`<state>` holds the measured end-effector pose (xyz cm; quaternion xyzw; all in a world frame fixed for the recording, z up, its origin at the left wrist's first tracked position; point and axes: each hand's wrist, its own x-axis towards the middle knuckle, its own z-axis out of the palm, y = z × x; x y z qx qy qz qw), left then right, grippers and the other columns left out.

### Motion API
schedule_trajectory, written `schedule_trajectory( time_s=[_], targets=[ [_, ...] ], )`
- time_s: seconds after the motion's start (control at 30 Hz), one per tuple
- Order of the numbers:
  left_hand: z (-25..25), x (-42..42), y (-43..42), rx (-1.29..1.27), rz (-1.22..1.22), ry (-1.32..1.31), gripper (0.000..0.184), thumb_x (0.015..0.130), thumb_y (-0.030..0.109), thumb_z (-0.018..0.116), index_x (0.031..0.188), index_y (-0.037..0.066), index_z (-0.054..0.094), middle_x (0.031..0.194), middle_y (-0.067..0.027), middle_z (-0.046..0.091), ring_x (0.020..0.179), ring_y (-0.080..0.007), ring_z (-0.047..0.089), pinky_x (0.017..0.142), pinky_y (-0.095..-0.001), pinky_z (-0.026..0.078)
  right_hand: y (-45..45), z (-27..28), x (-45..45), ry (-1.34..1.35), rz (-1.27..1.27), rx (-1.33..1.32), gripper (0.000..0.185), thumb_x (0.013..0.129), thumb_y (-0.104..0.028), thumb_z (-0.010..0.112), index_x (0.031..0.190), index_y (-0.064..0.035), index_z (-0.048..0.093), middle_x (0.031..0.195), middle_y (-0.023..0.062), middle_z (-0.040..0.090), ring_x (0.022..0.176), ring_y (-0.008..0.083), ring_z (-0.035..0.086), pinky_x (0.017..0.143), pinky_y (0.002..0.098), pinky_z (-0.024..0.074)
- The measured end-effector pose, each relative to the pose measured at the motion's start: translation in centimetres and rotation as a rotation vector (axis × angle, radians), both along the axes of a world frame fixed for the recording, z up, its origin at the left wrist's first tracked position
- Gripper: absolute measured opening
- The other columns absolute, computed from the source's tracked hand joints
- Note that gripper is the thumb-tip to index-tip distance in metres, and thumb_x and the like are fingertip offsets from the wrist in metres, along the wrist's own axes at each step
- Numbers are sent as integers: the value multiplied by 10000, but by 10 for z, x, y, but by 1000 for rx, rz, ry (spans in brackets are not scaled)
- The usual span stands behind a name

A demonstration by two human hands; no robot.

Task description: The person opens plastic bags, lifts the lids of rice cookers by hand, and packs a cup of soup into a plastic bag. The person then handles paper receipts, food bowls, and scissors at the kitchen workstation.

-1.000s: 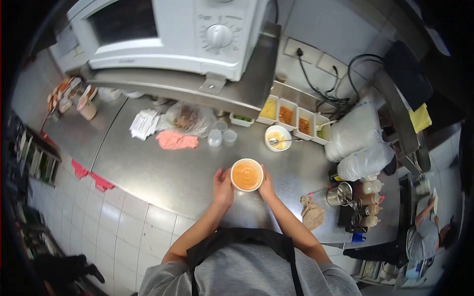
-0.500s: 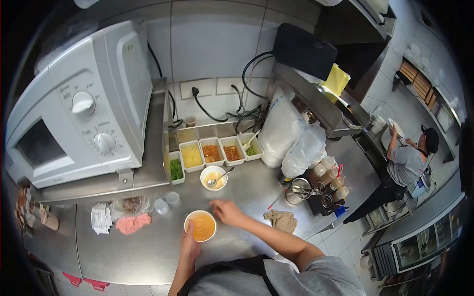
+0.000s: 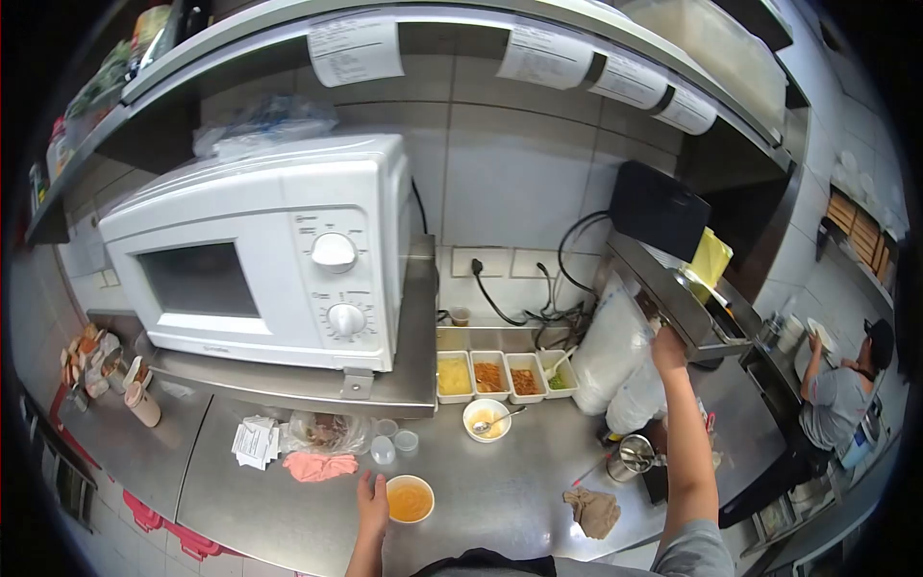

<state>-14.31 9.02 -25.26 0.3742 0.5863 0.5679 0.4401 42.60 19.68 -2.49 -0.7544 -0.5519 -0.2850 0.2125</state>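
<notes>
A white paper bowl of orange liquid (image 3: 411,501) stands near the front of the steel counter. My left hand (image 3: 373,502) is at its left side with the fingers stretched up, open; I cannot tell whether it touches the rim. My right hand (image 3: 669,350) reaches far out beside tall clear plastic sleeves (image 3: 613,356), under the edge of a raised steel shelf (image 3: 673,293). Its fingers are largely hidden there. Behind the orange bowl sits a smaller white bowl (image 3: 486,434) of pale yellow food, a metal spoon (image 3: 508,416) resting in it.
White tubs of toppings (image 3: 490,375) line the back. A white microwave (image 3: 279,260) sits on a left shelf. Pink cloth (image 3: 320,466), small plastic cups (image 3: 383,449), brown cloth (image 3: 592,512) and a metal container (image 3: 632,458) lie around. Another person (image 3: 846,389) works at far right.
My right hand has gone from beside the orange bowl to the plastic sleeves at the right. My left hand's grip on the bowl has loosened. The view has tilted up and turned left.
</notes>
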Motion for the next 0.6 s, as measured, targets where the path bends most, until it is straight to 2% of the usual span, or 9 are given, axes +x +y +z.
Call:
schedule_trajectory(
  time_s=[0.07, 0.17, 0.27, 0.37, 0.43, 0.5, 0.57, 0.6],
  targets=[
    [6, -4, -3, 38, 12, 14, 476, 910, 258, 518, 1272, -27, 398, 1280, -202, 423, 1182, -290, 421, 992, -351, 330, 6, 2, 0, 124, 3, -7, 329, 709, -215, 697, 867, 60, 609, 876, 252, 605, 857, 407, 585, 763, 428, 455],
    [6, -8, -8, 129, 35, 118, 435, 892, 224, 540, 1238, -15, 427, 1267, -199, 423, 1206, -300, 392, 1009, -364, 303, 15, -2, 6, 110, 119, 148, 276, 763, -165, 639, 919, 58, 599, 849, 250, 606, 845, 416, 580, 755, 446, 452],
    [13, -8, -11, 189, 64, 170, 385, 871, 187, 556, 1196, 2, 461, 1252, -198, 428, 1213, -308, 383, 1015, -371, 290, 17, 2, -10, 4, 129, 534, 176, 845, -162, 566, 843, 11, 598, 810, 172, 631, 792, 318, 619, 684, 403, 469],
    [13, -3, -12, 217, 66, 163, 351, 854, 154, 564, 1169, 19, 483, 1246, -196, 433, 1208, -310, 388, 1014, -370, 290, 48, -17, 16, 1189, 249, 572, 190, 909, -229, 516, 821, -66, 557, 855, 68, 631, 786, 182, 622, 639, 336, 468],
    [16, 2, -17, 239, 56, 161, 344, 845, 134, 567, 1162, 25, 490, 1244, -194, 435, 1202, -314, 392, 1013, -370, 291, 25, -10, -29, 1518, 489, 529, 178, 927, -252, 497, 906, -81, 545, 919, 35, 623, 850, 144, 593, 665, 303, 455],
    [32, 10, -19, 276, 52, 159, 346, 835, 115, 569, 1160, 27, 491, 1243, -191, 437, 1194, -320, 397, 1014, -373, 291, 19, -1, -71, 1554, 676, 550, 173, 943, -263, 475, 957, -98, 527, 955, 19, 619, 904, 123, 574, 691, 288, 451],
    [41, 14, -19, 317, 45, 219, 348, 826, 100, 570, 1158, 26, 493, 1250, -192, 433, 1195, -324, 397, 1014, -374, 292, 25, 4, -93, 1299, 792, 643, 157, 956, -263, 452, 975, -116, 503, 961, 22, 621, 950, 118, 565, 720, 292, 456],
    [46, 16, -20, 335, 42, 250, 350, 822, 93, 571, 1157, 26, 494, 1254, -193, 431, 1195, -327, 397, 1014, -374, 293, 25, 13, -101, 1104, 816, 662, 174, 958, -248, 456, 964, -83, 512, 973, 33, 620, 962, 121, 566, 744, 284, 457]
  ],
)
